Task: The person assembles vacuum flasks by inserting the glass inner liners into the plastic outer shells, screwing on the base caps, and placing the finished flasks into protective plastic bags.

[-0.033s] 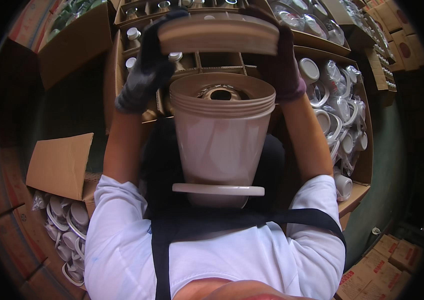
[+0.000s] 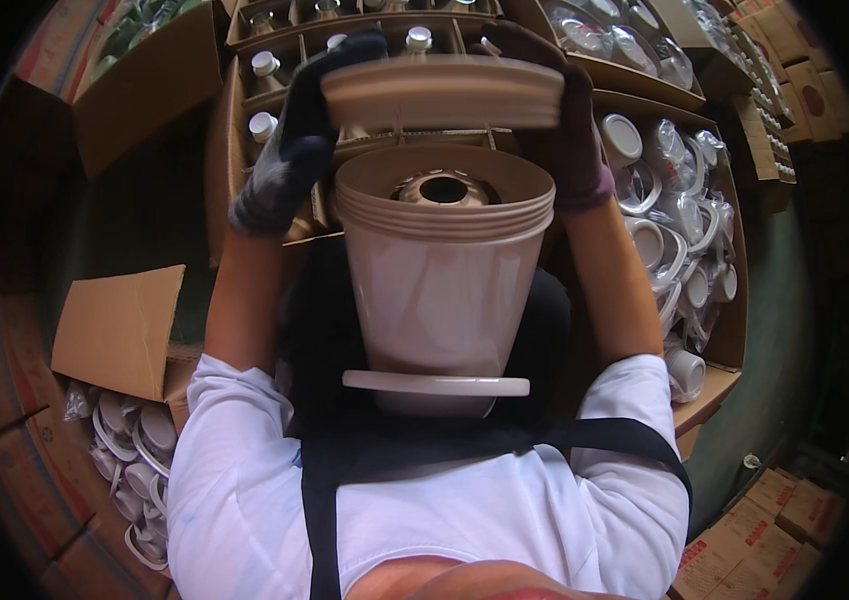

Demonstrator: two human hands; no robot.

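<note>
Between the left hand (image 2: 305,135) and the right hand (image 2: 567,135), a beige curved piece (image 2: 445,93) held up in the air, just beyond the mouth of a tall vessel. Form: a broad band seen nearly edge-on, bowed along its upper side; outline smeared by motion blur, so I cannot tell whether it is a ring or a closed lid. Surface plain, matt-looking.

Hands: both gloved, one gripping each end of the piece, fingers curled about the far side; exact fingertip placement not readable. Left glove dark with a grey cuff, right glove dark with a purplish cuff.

Vessel (image 2: 445,300): pale pinkish-beige, glossy, narrowing toward the base, placed before the person's torso between dark-clad legs (image 2: 545,320). Rim ridged in several bands. Within it, a shiny metallic neck (image 2: 411,188) surrounds a dark round opening. Near the base, a flat whitish plate (image 2: 435,386) projects to both sides; cannot tell whether it is attached.

Farther out: ahead, a divided carton (image 2: 229,165) with silver-capped bottles (image 2: 265,66) in its cells. To the right, an open carton (image 2: 741,300) full of pale plastic parts (image 2: 687,370), some in clear bags. Lower left, similar pale parts beside a raised cardboard flap (image 2: 117,330).
</note>
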